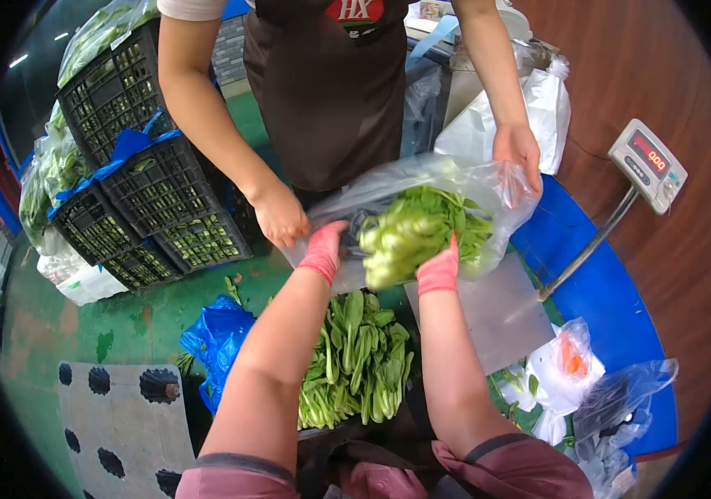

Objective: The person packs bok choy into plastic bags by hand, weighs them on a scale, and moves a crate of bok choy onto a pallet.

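Note:
A clear plastic bag [488,187] is stretched between the two bare hands of a co-worker in a dark apron. A bunch of leafy greens [418,229] with pale stems lies at the bag's mouth, partly inside it. My right hand [438,268], in a pink glove, is closed on the right side of the bunch. My left hand [324,248], also pink-gloved, is closed at the bag's left edge, beside the co-worker's hand. Below, between my forearms, is a pile of more greens [355,358].
Black crates [168,195] of greens are stacked at the left. A scale display [649,164] stands on a pole at the right, by a metal plate [488,324]. A blue bag [221,341] and a grey perforated board [127,424] are at the lower left.

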### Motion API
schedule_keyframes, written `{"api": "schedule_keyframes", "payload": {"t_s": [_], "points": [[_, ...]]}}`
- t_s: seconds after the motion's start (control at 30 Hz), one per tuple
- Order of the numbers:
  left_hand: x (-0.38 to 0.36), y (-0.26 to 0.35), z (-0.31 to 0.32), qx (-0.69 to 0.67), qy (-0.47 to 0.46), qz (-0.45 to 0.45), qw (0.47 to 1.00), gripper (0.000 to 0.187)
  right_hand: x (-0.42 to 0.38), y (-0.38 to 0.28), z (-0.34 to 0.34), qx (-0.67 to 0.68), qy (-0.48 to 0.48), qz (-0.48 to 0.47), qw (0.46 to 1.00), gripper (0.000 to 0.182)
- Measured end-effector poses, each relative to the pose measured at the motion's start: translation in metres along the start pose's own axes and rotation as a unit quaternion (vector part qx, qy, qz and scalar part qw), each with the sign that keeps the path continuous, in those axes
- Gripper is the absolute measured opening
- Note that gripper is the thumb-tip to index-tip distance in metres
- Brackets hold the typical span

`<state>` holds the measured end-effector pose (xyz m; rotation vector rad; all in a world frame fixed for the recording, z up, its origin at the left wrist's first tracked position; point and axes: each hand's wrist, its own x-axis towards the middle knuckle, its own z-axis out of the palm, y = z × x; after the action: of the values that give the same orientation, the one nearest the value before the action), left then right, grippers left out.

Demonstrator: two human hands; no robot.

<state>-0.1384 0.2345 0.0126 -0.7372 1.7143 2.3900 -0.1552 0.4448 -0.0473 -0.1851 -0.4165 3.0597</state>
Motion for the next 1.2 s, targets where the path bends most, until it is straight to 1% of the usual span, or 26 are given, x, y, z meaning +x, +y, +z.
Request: {"api": "schedule_keyframes", "payload": {"t_s": [0.07,0.13,0.2,0.27,0.3,0.37,0.4,0.43,0.47,0.5,0.53,0.63,0.67,0.7,0.73,0.77,0.8,0.83,0.87,0.9,0.93,1.0,1.03,1.1,1.17,1.2], "points": [[-0.018,-0.006,-0.003,-0.067,0.072,-0.054,0.994,0.058,0.016,0.002,0.026,0.02,0.039,-0.025,0.999,0.048],[-0.013,-0.025,-0.022,-0.132,0.152,-0.115,0.973,0.055,0.039,0.003,0.013,0.063,-0.1,-0.004,0.993,0.053],[0.02,-0.06,-0.052,-0.243,-0.113,-0.071,0.961,0.059,0.047,-0.002,-0.004,-0.025,-0.054,0.036,0.998,0.057],[-0.063,-0.025,-0.011,-0.122,-0.179,0.104,0.971,0.061,0.042,-0.023,-0.044,-0.208,0.027,0.107,0.972,0.066],[-0.079,-0.009,-0.004,-0.088,-0.256,0.132,0.954,0.062,0.054,-0.044,-0.061,-0.464,0.033,0.113,0.878,0.069],[-0.093,-0.002,-0.001,0.003,-0.397,0.145,0.906,0.065,0.063,-0.087,-0.07,-0.848,0.02,0.137,0.512,0.071],[-0.094,0.004,-0.001,0.061,-0.459,0.141,0.875,0.066,0.063,-0.106,-0.036,-0.951,-0.006,0.146,0.271,0.07],[-0.102,0.01,-0.002,0.194,-0.441,0.254,0.839,0.058,0.051,-0.12,0.006,-0.98,-0.045,0.097,0.17,0.056],[-0.111,0.011,-0.006,0.187,-0.443,0.245,0.842,0.058,0.04,-0.131,0.032,-0.993,-0.084,0.053,0.068,0.041],[-0.118,0.014,-0.013,0.201,-0.459,0.242,0.831,0.053,0.047,-0.157,0.032,-0.971,-0.207,-0.082,0.088,0.033],[-0.12,0.012,-0.022,0.212,-0.473,0.239,0.821,0.049,0.014,-0.16,0.064,-0.943,-0.199,-0.169,0.204,0.029],[-0.116,-0.02,-0.075,0.182,-0.464,0.222,0.838,0.045,-0.108,-0.154,0.116,-0.833,-0.156,-0.38,0.37,0.021],[-0.114,-0.036,-0.089,0.222,-0.425,0.203,0.854,0.049,-0.14,-0.159,0.098,-0.831,-0.146,-0.278,0.459,0.02],[-0.114,-0.054,-0.099,0.392,-0.337,0.282,0.808,0.055,-0.169,-0.162,0.078,-0.811,-0.132,-0.178,0.541,0.02],[-0.117,-0.076,-0.105,0.539,-0.235,0.353,0.727,0.061,-0.169,-0.155,0.01,-0.554,-0.198,-0.007,0.808,0.017],[-0.122,-0.098,-0.098,0.617,-0.18,0.326,0.693,0.071,-0.2,-0.108,0.005,-0.77,-0.188,-0.097,0.602,0.029],[-0.12,-0.117,-0.089,0.659,-0.16,0.364,0.639,0.068,-0.221,-0.079,-0.03,-0.694,-0.11,0.069,0.708,0.046],[-0.121,-0.127,-0.081,0.684,-0.195,0.405,0.574,0.067,-0.24,-0.04,-0.009,-0.819,-0.138,0.055,0.554,0.066],[-0.116,-0.133,-0.077,0.706,-0.222,0.447,0.503,0.065,-0.248,-0.017,-0.031,-0.831,-0.145,-0.003,0.538,0.087],[-0.087,-0.17,-0.085,0.689,-0.251,0.526,0.43,0.065,-0.26,0.003,-0.016,-0.873,-0.138,0.005,0.467,0.108],[-0.083,-0.162,-0.086,0.684,-0.253,0.532,0.43,0.065,-0.266,0.019,-0.025,-0.882,-0.114,0.017,0.456,0.125],[-0.086,-0.149,-0.09,0.791,-0.248,0.338,0.446,0.07,-0.252,0.043,-0.072,-0.911,-0.023,0.079,0.403,0.136],[-0.087,-0.143,-0.1,0.767,-0.228,0.334,0.498,0.075,-0.25,0.056,-0.075,-0.913,-0.018,0.075,0.401,0.136],[-0.081,-0.142,-0.126,0.761,-0.208,0.339,0.513,0.069,-0.246,0.082,-0.078,-0.942,0.017,0.213,0.259,0.138],[-0.083,-0.146,-0.148,0.731,-0.208,0.33,0.56,0.06,-0.26,0.111,-0.074,-0.977,-0.043,0.169,0.124,0.136],[-0.087,-0.151,-0.155,0.713,-0.196,0.363,0.567,0.061,-0.273,0.122,-0.098,-0.968,-0.061,0.114,0.214,0.131]]}}
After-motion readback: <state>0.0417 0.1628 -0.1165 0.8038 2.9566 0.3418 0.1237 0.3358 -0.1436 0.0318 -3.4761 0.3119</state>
